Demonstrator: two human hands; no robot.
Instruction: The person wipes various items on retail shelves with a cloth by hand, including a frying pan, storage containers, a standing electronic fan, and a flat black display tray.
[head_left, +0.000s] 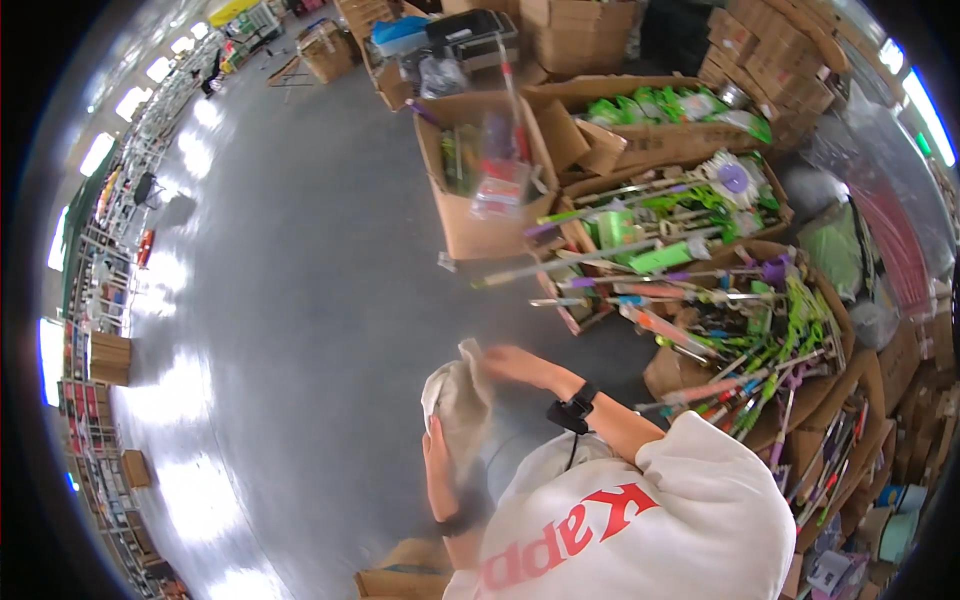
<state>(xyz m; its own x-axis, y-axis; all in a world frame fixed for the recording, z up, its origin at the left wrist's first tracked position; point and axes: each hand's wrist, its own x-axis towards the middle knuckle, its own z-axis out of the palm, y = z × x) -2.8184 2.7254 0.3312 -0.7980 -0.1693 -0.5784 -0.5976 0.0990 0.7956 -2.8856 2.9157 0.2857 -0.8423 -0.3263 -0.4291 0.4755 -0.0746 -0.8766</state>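
In front of my body I hold a crumpled off-white cloth-like piece (457, 394), perhaps fabric or a soft bag; blur hides what it is. My left hand (438, 454) supports it from the left, fingers pointing up along its side. The bent fingers of my right hand (517, 365) pinch its upper right edge, where a flap stands up. A black band with a small device (576, 407) sits on my right wrist, and a dark band (459, 517) shows blurred on my left.
To the right, cardboard boxes hold mop parts and poles (750, 337), several poles jutting over the rims. A tall open carton (480, 232) with bagged goods stands ahead. Another carton (401, 574) is low beside me. Shelving (97, 285) lines the far left across the grey floor (300, 300).
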